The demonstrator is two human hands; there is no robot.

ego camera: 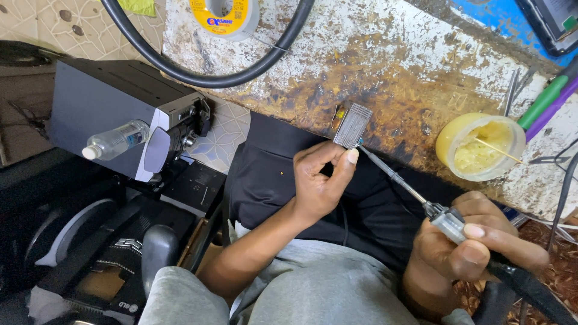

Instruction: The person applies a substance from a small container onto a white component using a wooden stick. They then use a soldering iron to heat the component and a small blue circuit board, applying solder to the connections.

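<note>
My left hand [322, 177] pinches a small grey ribbed metal block [352, 125] between thumb and fingers, holding it at the edge of the stained workbench [385, 66]. My right hand [475, 244] grips a soldering iron [415, 194] by its handle. The iron's thin tip reaches up-left and touches the lower corner of the block. A black cloth [271, 162] lies over my lap under both hands.
A yellow tub of flux paste [480, 147] with a stick in it stands on the bench at right. A solder spool [224, 15] and a thick black cable [198, 75] lie at the top. A grey machine [108, 102] with a plastic bottle [117, 139] on it stands at left.
</note>
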